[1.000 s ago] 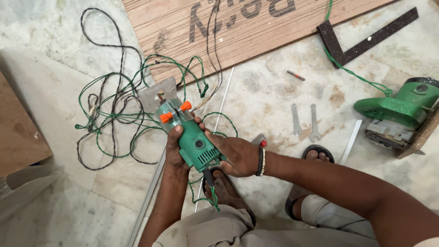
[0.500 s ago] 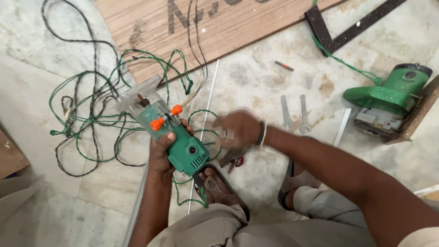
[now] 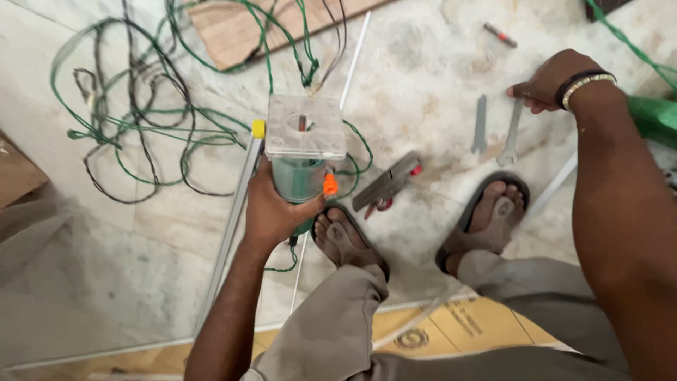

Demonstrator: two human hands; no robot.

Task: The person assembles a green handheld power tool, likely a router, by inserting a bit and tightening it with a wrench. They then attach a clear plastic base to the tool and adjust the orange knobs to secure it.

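Note:
My left hand (image 3: 271, 210) grips a green hand router (image 3: 302, 169) held upright, its clear square base plate (image 3: 305, 127) facing up at me, with an orange knob on its side. My right hand (image 3: 549, 81) is far to the right, fingers closing on the upper end of a flat metal spanner (image 3: 513, 131) that lies on the stone floor. A second spanner (image 3: 479, 125) lies just left of it. My two feet in sandals (image 3: 349, 240) rest on the floor below the tools.
Tangled green and black cables (image 3: 134, 127) spread over the floor at the left. A wooden board (image 3: 233, 28) lies at the top, long metal strips (image 3: 233, 219) run past the router, pliers (image 3: 388, 185) lie near my foot, and a green power tool (image 3: 652, 116) sits at the right edge.
My right hand has left the router and reached right to the spanners. My left hand has turned the router so its clear base faces up. The view has shifted closer.

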